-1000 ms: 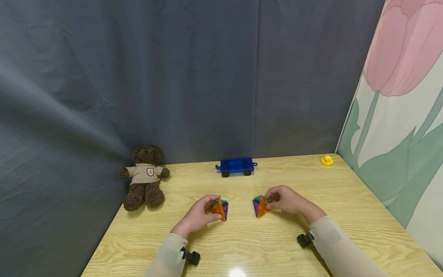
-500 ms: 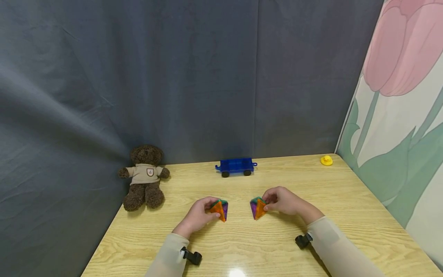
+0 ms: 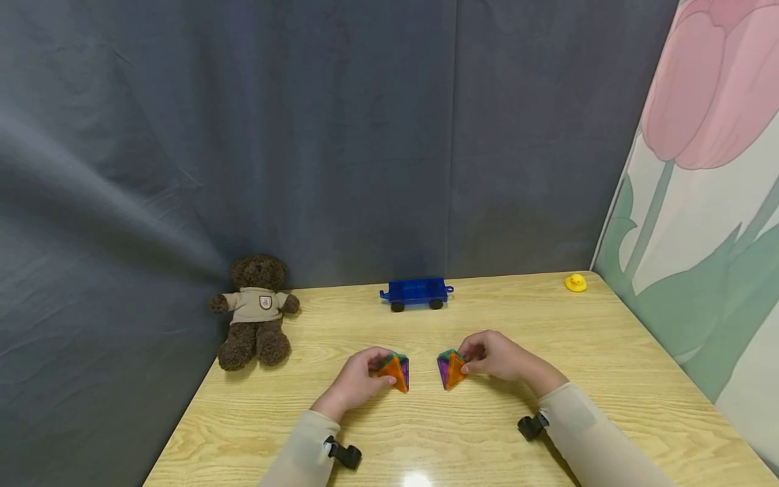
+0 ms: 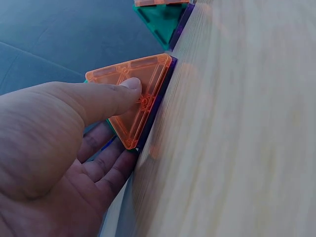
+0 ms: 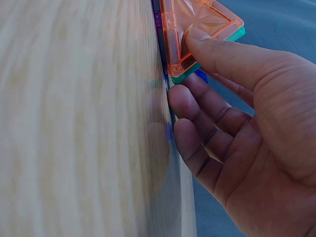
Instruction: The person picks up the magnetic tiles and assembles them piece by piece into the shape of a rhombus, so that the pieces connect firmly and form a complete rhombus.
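My left hand (image 3: 356, 380) pinches a small pyramid of triangular magnetic tiles (image 3: 395, 369) in orange, green and purple, just left of the table's middle. In the left wrist view the thumb presses on its orange tile (image 4: 150, 91), while fingers reach behind. A similar magnetic-tile pyramid (image 3: 451, 370) sits a short gap to the right, held between the thumb and fingers of my right hand (image 3: 500, 357). The right wrist view has that thumb on the orange face (image 5: 197, 17), a green tile edge below it. Both pyramids are at the tabletop with purple sides facing each other.
Behind the hands stands a blue toy wagon (image 3: 416, 291) with black wheels, near the back edge of the wooden table (image 3: 292, 419). A brown teddy bear (image 3: 255, 311) leans at the left against the dark curtain. The yellow rubber duck (image 3: 575, 283) is at the back right corner.
The gap between the two pyramids has narrowed: my right hand has brought its pyramid left and slightly nearer, and my left hand has shifted a little to the right.
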Motion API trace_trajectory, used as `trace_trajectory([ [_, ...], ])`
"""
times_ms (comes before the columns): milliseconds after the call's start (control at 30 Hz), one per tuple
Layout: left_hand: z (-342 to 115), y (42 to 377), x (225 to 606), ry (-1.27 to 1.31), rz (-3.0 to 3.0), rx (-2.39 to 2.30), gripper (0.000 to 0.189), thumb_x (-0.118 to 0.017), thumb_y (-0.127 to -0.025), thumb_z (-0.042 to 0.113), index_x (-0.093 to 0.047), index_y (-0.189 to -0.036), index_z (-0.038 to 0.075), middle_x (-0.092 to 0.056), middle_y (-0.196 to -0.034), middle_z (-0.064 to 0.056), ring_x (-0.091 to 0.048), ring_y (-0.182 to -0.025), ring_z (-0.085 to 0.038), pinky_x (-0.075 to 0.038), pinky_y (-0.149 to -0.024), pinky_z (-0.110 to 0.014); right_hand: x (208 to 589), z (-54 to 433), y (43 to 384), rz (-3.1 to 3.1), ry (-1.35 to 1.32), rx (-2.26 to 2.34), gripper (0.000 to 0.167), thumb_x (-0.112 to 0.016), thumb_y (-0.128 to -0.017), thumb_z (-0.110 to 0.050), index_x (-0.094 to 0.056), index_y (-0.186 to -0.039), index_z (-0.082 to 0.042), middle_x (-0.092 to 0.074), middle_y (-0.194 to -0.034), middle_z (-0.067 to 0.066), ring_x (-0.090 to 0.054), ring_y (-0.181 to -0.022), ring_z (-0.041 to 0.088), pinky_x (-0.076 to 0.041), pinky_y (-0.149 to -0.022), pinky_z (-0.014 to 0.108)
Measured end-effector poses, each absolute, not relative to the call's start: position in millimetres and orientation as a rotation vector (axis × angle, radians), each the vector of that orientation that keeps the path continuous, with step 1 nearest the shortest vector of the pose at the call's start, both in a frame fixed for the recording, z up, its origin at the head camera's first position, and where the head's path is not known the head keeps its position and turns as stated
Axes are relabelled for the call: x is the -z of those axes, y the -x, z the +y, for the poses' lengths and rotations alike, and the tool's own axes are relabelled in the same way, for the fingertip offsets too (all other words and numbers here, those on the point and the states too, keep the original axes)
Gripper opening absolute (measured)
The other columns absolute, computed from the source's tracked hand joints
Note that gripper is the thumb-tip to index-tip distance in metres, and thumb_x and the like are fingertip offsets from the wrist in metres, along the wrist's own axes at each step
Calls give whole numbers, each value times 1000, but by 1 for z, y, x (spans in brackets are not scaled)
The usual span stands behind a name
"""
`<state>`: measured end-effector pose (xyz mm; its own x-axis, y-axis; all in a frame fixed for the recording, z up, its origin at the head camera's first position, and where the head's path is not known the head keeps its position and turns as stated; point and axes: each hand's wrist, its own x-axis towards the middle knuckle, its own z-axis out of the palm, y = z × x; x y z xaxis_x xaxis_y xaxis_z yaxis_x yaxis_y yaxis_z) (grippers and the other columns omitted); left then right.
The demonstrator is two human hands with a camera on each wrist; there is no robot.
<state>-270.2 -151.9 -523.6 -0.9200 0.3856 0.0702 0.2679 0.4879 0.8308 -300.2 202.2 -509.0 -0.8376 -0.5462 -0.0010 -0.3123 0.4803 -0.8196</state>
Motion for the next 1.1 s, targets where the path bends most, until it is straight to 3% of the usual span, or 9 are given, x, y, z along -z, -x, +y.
trace_trajectory([
  [667,-143,265,523,-545,2605,-1372,38,-79,-96,18,-68,-132,26,-68,-122,12,-64,-109,-12,-54,-100,-38,512,195,297,2449,759,1297,11,-81,-93,-9,-75,-100,-14,-72,-95,2,-64,-84,23,-57,-70,29],
  [1100,-142,264,522,-574,2611,-1390,37,-79,-96,18,-69,-131,23,-69,-122,9,-64,-108,-15,-53,-99,-42,510,193,296,2451,766,1285,11,-81,-93,-10,-75,-101,-14,-72,-94,1,-64,-83,22,-57,-68,29],
])
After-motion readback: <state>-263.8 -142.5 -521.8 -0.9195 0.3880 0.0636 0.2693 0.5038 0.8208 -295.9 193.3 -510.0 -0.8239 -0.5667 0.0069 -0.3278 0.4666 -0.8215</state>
